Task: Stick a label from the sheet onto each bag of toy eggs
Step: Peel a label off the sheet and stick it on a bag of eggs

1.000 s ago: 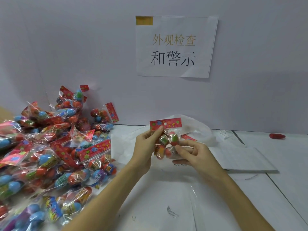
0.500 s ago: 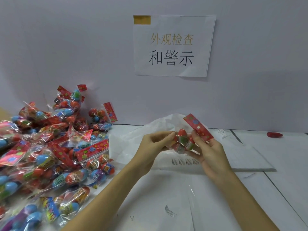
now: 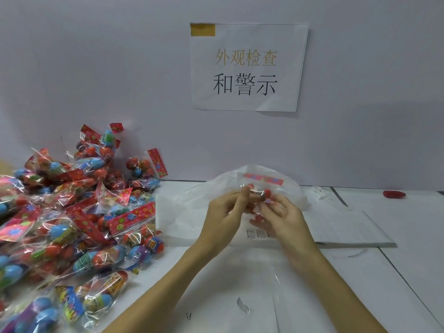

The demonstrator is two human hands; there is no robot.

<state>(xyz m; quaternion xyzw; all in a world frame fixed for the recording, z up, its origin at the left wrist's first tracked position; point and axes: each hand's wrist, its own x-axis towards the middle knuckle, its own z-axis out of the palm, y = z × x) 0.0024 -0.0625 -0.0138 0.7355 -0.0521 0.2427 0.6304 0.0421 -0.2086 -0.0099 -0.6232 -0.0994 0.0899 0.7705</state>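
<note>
Hands met above the white table (image 3: 408,227), holding one small bag of toy eggs (image 3: 260,188) between them. The left hand (image 3: 223,212) pinched the bag's left side between thumb and curled fingers; the right hand (image 3: 282,215) gripped its lower right part, fingers curled over it. The bag was blurred, its red header strip (image 3: 263,178) uppermost, just above both hands. A sheet of labels (image 3: 341,233) lay on the table under and beyond the right hand. A heap of other bags (image 3: 72,212) sat well apart on the left.
</note>
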